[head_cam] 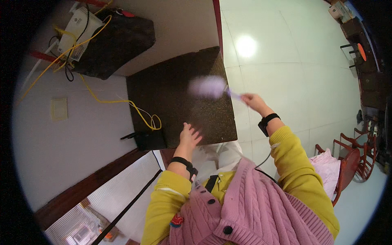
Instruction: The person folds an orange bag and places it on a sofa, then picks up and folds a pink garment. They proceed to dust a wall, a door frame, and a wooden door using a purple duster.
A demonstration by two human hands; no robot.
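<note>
My right hand (pixel 251 101) is closed around the thin handle of a purple fluffy duster (pixel 209 87). The duster's head is blurred and lies over the right part of a dark speckled tabletop (pixel 180 73); whether it touches the surface I cannot tell. Low over the near part of the same top, my left hand (pixel 190 135) is empty, its fingers spread and slightly blurred. Both wrists wear black bands.
A black box (pixel 150 140) stands at the tabletop's near left corner beside a looped yellow cable (pixel 147 121). Upper left, a dark shelf (pixel 119 46) carries a white device (pixel 80 32) with cables. Red-brown wooden chairs (pixel 349 168) stand on the right.
</note>
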